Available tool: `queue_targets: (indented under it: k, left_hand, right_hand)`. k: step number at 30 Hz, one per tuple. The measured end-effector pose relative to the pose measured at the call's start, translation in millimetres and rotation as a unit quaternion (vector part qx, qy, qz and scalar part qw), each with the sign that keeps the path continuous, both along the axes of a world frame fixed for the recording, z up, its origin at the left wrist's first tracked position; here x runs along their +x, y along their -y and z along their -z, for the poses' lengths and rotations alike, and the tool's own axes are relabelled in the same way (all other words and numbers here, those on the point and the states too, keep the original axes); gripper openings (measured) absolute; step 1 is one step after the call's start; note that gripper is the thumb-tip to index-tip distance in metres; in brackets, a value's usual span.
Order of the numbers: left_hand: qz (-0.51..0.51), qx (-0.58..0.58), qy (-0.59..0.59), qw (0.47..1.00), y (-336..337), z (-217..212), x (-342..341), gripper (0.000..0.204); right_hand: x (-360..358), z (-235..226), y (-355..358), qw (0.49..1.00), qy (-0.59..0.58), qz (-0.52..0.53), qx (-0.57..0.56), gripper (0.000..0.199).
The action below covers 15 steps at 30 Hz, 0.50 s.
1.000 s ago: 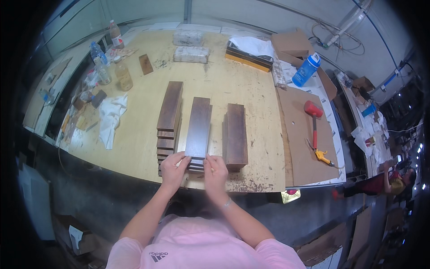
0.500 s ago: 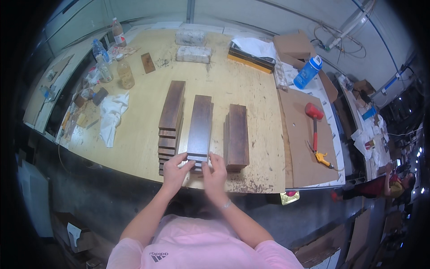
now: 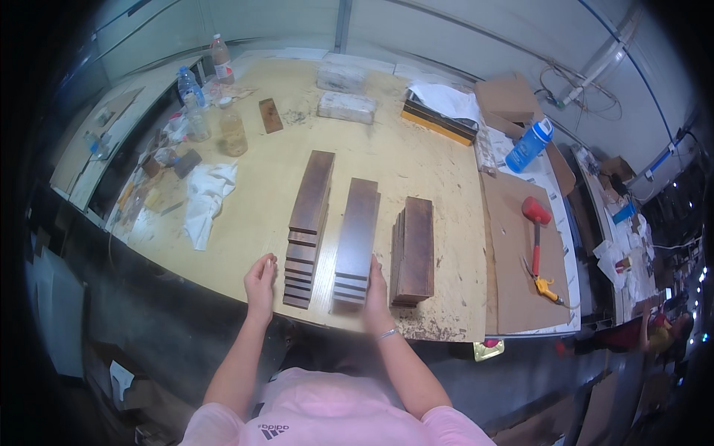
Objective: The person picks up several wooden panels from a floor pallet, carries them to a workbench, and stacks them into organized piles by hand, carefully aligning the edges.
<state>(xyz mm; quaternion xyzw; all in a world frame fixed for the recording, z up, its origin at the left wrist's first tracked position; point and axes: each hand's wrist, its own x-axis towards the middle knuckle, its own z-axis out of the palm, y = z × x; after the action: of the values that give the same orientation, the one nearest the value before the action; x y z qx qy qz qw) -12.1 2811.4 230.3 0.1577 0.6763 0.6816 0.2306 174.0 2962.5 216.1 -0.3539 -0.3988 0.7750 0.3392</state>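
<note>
Three stacks of dark brown wooden boards stand side by side near the table's front edge. My right hand (image 3: 377, 293) lies with straight fingers along the right side of the middle stack (image 3: 355, 230), touching it. Just left of the left stack (image 3: 311, 193), my left hand (image 3: 260, 286) is held apart from the wood, its fingers loosely bent and nothing visible in them. The left stack's front ends are stepped. To the right of my right hand is the right stack (image 3: 413, 249), which neither hand touches.
A white cloth (image 3: 208, 197), bottles (image 3: 233, 130) and a small wood piece (image 3: 271, 116) are on the left side. Two whitish blocks (image 3: 346, 108) sit at the back. Rightward are a red mallet (image 3: 535, 212), a yellow air gun (image 3: 547, 288), a blue bottle (image 3: 529, 146) and cardboard (image 3: 513, 245).
My left hand has left the middle stack's front end and moved left, beyond the left stack. My right hand has shifted from the front end to the stack's right side. The view has shifted slightly.
</note>
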Motion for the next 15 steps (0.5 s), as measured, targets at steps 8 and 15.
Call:
queue_targets:
  k: [8,15]
  left_hand:
    - [0.114,0.053,0.126,0.984,-14,38,-6,0.061]
    - [0.172,0.076,0.16,0.969,-22,23,-7,0.047]
  right_hand:
    - [-24,-3,-11,0.998,0.057,0.01,-0.028,0.057]
    - [-60,0,2,0.998,0.056,-0.018,0.005,0.064]
